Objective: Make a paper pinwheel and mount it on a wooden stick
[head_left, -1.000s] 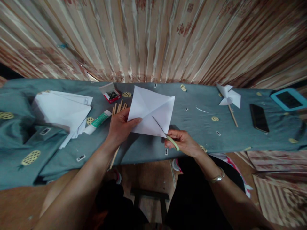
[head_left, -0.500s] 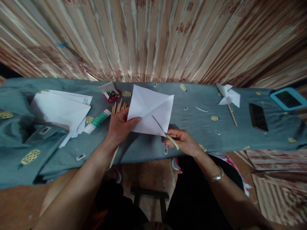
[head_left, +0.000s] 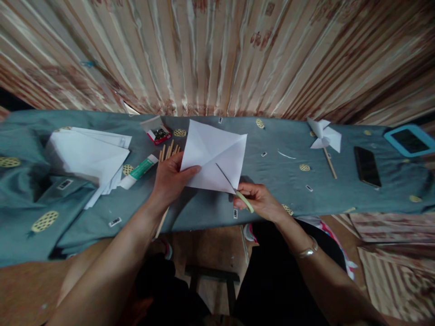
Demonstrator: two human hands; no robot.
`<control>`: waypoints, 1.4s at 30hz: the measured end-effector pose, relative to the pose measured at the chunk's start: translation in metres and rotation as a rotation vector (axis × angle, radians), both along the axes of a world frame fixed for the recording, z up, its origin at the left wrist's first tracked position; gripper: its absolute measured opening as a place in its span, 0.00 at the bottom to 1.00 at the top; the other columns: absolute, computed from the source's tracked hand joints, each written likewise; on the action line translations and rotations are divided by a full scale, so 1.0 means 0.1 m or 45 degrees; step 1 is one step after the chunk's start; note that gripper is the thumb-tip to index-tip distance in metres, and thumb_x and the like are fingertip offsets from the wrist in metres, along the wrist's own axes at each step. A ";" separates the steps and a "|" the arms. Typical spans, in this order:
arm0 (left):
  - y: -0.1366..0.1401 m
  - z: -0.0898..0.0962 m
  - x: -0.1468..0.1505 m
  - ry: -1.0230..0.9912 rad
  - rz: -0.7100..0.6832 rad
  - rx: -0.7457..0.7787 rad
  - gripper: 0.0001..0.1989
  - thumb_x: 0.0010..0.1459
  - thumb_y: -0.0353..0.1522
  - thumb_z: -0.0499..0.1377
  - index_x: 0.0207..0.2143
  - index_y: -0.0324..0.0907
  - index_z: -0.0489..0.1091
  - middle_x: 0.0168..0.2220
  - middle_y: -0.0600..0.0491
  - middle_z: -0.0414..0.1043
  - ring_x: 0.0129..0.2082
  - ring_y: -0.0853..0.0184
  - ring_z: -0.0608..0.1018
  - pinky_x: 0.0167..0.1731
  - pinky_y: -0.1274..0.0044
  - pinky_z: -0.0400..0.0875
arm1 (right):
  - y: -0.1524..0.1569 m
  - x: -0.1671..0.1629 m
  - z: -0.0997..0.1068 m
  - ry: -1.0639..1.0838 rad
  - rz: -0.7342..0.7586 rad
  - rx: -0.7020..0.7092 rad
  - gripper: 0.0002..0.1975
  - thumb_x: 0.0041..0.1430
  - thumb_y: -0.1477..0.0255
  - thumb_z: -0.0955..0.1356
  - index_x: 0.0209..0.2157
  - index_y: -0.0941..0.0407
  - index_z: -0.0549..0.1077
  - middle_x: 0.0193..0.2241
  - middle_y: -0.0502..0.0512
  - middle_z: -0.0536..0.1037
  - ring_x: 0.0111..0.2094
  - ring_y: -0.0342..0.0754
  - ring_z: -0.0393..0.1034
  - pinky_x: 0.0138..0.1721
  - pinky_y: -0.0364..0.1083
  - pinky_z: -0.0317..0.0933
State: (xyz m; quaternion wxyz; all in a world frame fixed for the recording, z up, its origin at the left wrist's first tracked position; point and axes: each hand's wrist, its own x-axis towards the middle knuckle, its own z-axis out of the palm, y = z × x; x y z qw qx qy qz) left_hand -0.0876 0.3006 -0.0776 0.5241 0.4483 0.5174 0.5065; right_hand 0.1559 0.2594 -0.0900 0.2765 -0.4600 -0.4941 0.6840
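A white square sheet of paper with diagonal creases is held above the cloth. My left hand pinches its lower left edge, thumb on top. In my right hand is a pair of scissors with pale green handles. One blade lies over the paper along the crease from the lower right corner, its tip near the middle; the other blade is hidden beneath. Behind my left hand several wooden sticks lie on the cloth, partly covered by that hand.
On the grey-green cloth lie a paper stack, a green-and-white tube or box and an open red box of small metal pieces. To the right are a paper pinwheel, a phone and a blue-framed tablet. A curtain hangs behind.
Hardly anything differs. Both hands, the paper and the scissors keep their places; the whole view has shifted very slightly.
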 end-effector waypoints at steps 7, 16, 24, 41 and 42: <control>-0.01 0.00 0.00 0.007 -0.013 -0.009 0.19 0.40 0.33 0.71 0.37 0.38 0.78 0.33 0.51 0.81 0.29 0.64 0.78 0.30 0.74 0.73 | -0.01 -0.02 -0.02 0.035 0.002 0.007 0.23 0.41 0.56 0.79 0.34 0.57 0.78 0.23 0.46 0.73 0.23 0.38 0.63 0.26 0.39 0.61; -0.01 -0.01 0.00 -0.002 0.011 -0.003 0.19 0.40 0.34 0.71 0.38 0.38 0.78 0.34 0.51 0.81 0.30 0.63 0.79 0.31 0.73 0.74 | -0.01 -0.02 -0.03 0.039 -0.015 -0.021 0.23 0.40 0.57 0.79 0.34 0.57 0.77 0.22 0.45 0.73 0.23 0.37 0.64 0.26 0.39 0.61; -0.02 0.00 -0.01 -0.013 0.002 -0.017 0.20 0.40 0.34 0.71 0.38 0.38 0.77 0.34 0.50 0.80 0.31 0.62 0.78 0.32 0.73 0.73 | -0.02 0.00 -0.06 0.028 -0.010 -0.068 0.24 0.41 0.56 0.79 0.36 0.56 0.77 0.22 0.44 0.72 0.22 0.37 0.64 0.26 0.38 0.62; 0.04 0.05 -0.27 0.011 0.167 0.018 0.18 0.36 0.33 0.73 0.33 0.40 0.78 0.31 0.53 0.80 0.27 0.66 0.78 0.30 0.75 0.74 | 0.12 0.58 0.21 -0.155 -0.156 0.077 0.24 0.42 0.59 0.79 0.41 0.55 0.79 0.23 0.47 0.77 0.22 0.39 0.67 0.25 0.41 0.62; 0.01 0.05 -0.26 0.017 0.111 -0.007 0.19 0.36 0.34 0.73 0.35 0.40 0.78 0.32 0.53 0.80 0.27 0.65 0.78 0.30 0.75 0.75 | 0.15 0.61 0.22 -0.134 -0.313 0.173 0.24 0.42 0.59 0.79 0.41 0.54 0.79 0.24 0.48 0.78 0.23 0.40 0.68 0.25 0.41 0.63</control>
